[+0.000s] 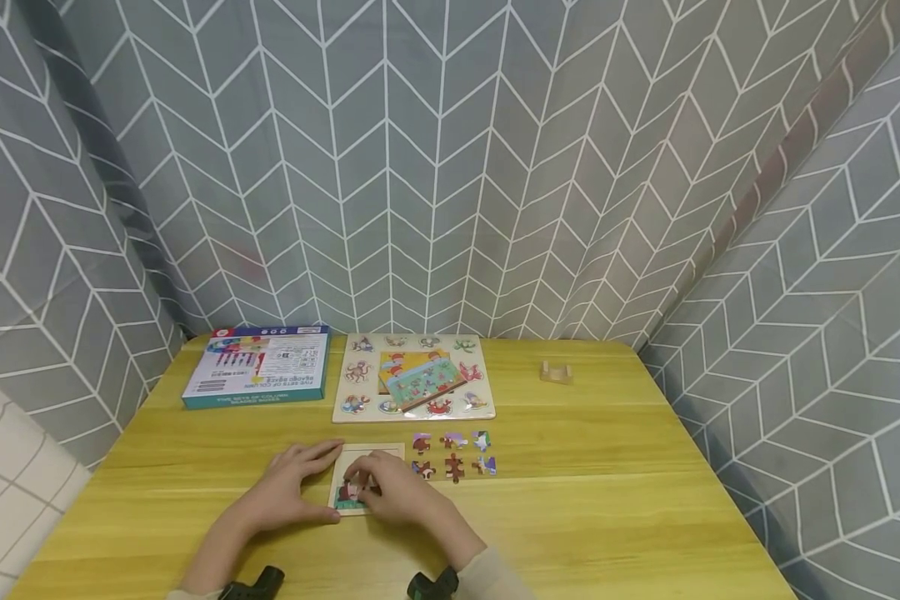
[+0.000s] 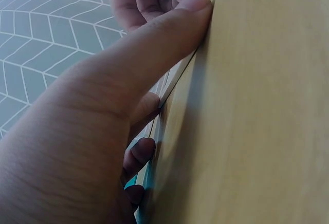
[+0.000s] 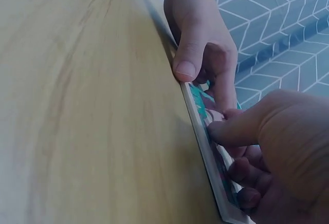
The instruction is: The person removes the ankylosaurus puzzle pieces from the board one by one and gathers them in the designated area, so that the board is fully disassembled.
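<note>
A small square wooden puzzle tray lies on the table between both hands. Its lower left part shows a teal and brown picture. My left hand holds the tray's left side, thumb at the near corner and forefinger at the far one. Over the tray, my right hand has its fingers bent and pinches a puzzle piece low against the tray; the fingers cover most of it. To the right of the tray lie several loose jigsaw pieces in two rows.
Behind the tray is a pale board with sea-animal pictures, with colourful puzzles on top. A teal and white box lies at the back left. A small wooden holder sits at the back right. Grey patterned curtains surround the wooden table.
</note>
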Motion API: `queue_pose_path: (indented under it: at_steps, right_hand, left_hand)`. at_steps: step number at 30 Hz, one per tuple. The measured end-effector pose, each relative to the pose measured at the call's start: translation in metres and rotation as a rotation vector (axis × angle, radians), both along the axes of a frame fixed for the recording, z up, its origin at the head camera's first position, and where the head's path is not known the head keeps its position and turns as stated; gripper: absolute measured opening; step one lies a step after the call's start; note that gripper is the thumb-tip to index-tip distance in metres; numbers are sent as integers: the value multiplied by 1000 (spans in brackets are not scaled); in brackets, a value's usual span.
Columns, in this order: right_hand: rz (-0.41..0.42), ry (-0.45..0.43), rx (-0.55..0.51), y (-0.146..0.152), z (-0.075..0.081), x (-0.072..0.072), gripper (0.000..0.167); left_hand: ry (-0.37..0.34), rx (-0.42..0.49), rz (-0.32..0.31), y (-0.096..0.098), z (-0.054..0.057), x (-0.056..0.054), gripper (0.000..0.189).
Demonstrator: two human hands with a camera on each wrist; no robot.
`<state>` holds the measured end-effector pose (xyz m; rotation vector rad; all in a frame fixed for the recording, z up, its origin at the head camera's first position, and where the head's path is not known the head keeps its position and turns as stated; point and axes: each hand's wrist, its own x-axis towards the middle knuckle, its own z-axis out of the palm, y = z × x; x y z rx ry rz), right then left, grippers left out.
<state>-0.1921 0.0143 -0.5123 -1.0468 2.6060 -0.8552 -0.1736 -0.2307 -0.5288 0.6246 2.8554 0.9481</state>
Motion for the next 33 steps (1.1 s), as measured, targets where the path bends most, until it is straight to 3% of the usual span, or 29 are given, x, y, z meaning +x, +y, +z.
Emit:
queue_pose_path:
  at_steps: [7, 12, 19, 26, 33]
  right_hand:
    - [23, 23, -53, 0, -1, 1, 25]
    - [25, 5, -33, -3, -1, 1, 36]
    - [45, -44, -21, -5, 4, -4, 33]
    - [69, -1, -5, -3, 6, -5, 33]
    - [-17, 3, -70, 13, 18, -5, 35]
  left_hand:
    - [-8, 10, -1, 0, 1, 0, 106]
    - [-21, 22, -7, 0, -1, 1, 106]
    - [-12, 12, -15, 0, -1, 1, 105]
    - [-17, 17, -16, 0, -3, 0, 106]
    - [-15, -8, -3, 0, -1, 0, 106]
